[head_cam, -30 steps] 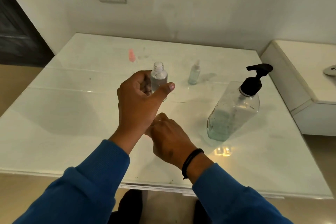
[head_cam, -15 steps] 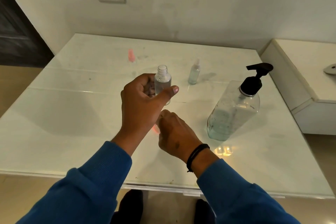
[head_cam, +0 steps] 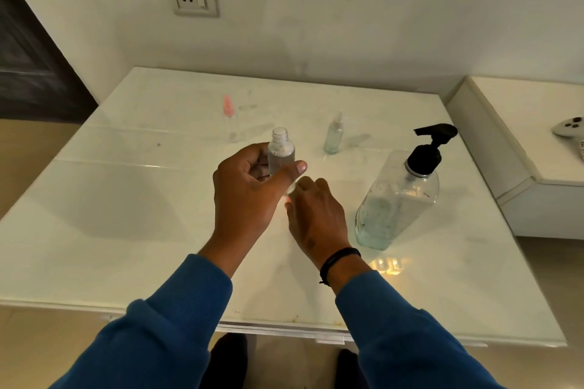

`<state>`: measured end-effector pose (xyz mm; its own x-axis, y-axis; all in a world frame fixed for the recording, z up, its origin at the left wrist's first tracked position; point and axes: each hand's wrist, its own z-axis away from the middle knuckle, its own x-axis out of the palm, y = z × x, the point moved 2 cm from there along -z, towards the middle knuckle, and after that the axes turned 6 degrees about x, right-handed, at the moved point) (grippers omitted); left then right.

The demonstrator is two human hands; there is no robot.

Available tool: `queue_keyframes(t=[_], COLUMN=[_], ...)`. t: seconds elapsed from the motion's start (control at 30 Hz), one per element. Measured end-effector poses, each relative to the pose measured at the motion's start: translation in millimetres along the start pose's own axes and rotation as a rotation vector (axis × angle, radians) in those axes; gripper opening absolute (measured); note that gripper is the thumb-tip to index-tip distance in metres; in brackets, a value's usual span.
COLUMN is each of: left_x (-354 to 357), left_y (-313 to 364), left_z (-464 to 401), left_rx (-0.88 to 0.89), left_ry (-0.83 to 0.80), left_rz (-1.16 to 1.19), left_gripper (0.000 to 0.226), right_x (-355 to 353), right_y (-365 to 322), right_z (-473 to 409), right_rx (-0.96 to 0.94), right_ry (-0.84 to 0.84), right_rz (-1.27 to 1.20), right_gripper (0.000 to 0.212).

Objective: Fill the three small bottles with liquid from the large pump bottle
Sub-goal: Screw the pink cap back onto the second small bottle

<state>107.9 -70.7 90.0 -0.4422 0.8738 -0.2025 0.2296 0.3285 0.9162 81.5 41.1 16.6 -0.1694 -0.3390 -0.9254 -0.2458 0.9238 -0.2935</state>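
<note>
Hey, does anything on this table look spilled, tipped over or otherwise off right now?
Nothing looks spilled or tipped. The pump bottle, pink-capped bottle and small spray bottle stand upright on the table. The uncapped bottle in the left hand is upright too.

Table (head_cam: 126,199) top is looking glossy, smooth, white, stone-like. Small bottle (head_cam: 280,155) and pump bottle (head_cam: 396,202) are showing clear plastic, pump head (head_cam: 426,151) matt black. Sleeves (head_cam: 177,319) are reading as ribbed knit cloth.
</note>
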Motion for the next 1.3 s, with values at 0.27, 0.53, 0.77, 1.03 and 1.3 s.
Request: queue_keyframes(t=[0.27, 0.53, 0.77, 1.03, 1.3], left_x=[-13.4, -53.3, -79.7, -96.7, -119.3], left_y=[23.3, 99.0, 180.3, 271.9, 350.6], left_z=[16.8, 5.0, -12.1, -37.5, -64.7], left_rx=[-0.001, 0.128, 0.234, 0.412, 0.463], left_ry=[0.021, 0.042, 0.003, 0.02, 0.009], left_rz=[-0.011, 0.004, 0.03, -0.013, -0.033], left_gripper=[0.018, 0.023, 0.02, 0.028, 0.037], right_x=[-35.3, -128.7, -247.5, -369.0, -469.1], right_y=[-5.5, -38.8, -65.3, -102.0, -132.9], right_z=[6.0, 6.8, -10.3, -31.3, -35.4], right_rx=[0.169, 0.213, 0.02, -0.065, -0.144], right_ry=[0.142, 0.193, 0.343, 0.482, 0.572], right_rz=[-0.292, -0.618, -0.651, -0.654, -0.647], right_gripper=[0.027, 0.045, 0.041, 0.031, 0.032])
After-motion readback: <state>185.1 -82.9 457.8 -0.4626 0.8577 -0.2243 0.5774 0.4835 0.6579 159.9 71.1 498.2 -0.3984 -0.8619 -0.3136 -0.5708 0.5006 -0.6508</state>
